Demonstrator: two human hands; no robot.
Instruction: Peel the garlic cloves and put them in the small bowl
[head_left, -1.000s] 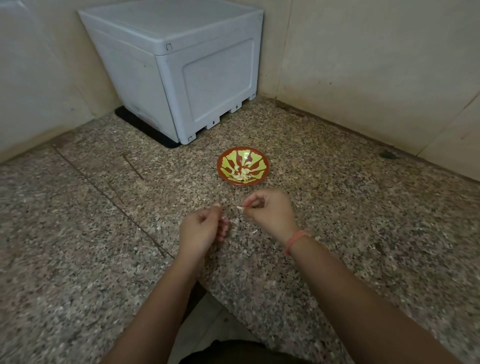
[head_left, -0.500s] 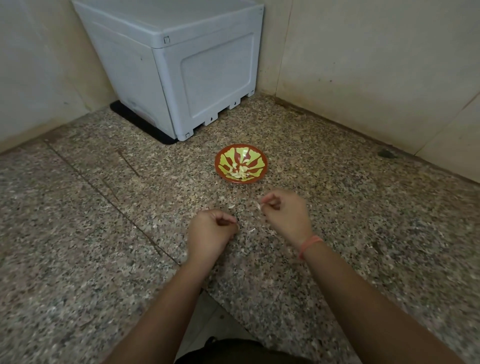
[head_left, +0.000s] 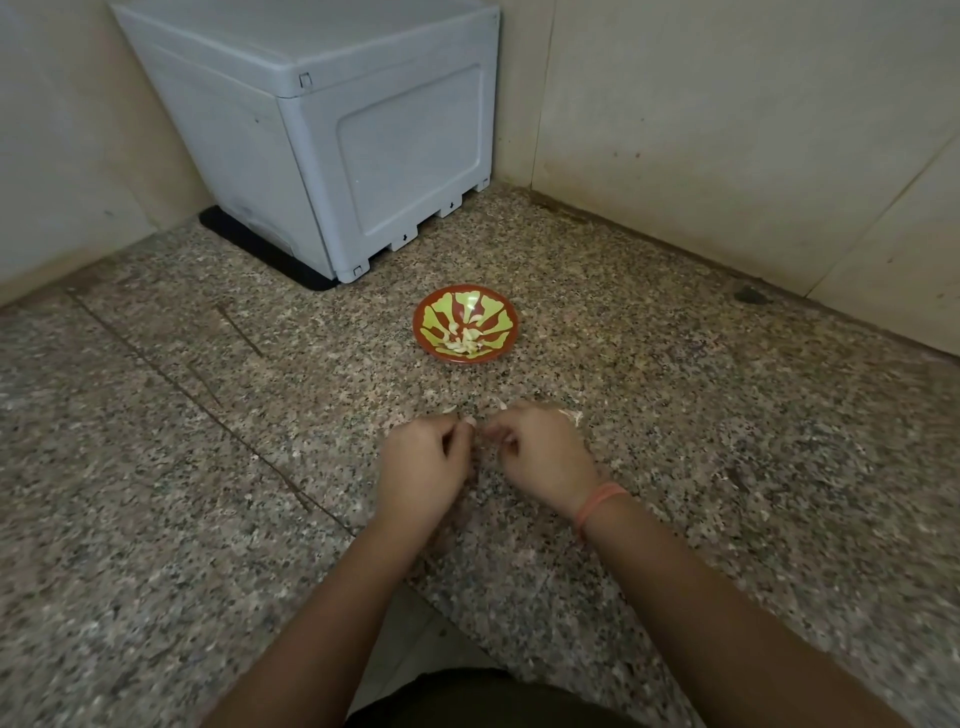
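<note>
A small red bowl with a yellow-green pattern (head_left: 470, 358) stands on the granite floor ahead of me. Several peeled garlic cloves (head_left: 462, 340) lie in it. Just short of the bowl, my left hand (head_left: 421, 460) and my right hand (head_left: 545, 452) meet fingertip to fingertip. Both have curled fingers that pinch a small garlic clove (head_left: 481, 442) between them; the clove is mostly hidden by the fingers. My right wrist carries an orange band.
Thin bits of garlic skin (head_left: 571, 414) lie scattered on the floor around the hands. A grey plastic box (head_left: 363, 156) fills the back corner against the beige walls. A joint line in the floor (head_left: 208, 410) runs diagonally on the left.
The hands had parted half a second ago, the right one carrying off a scrap of skin. They have since come back together at the clove. The view has shifted slightly.
</note>
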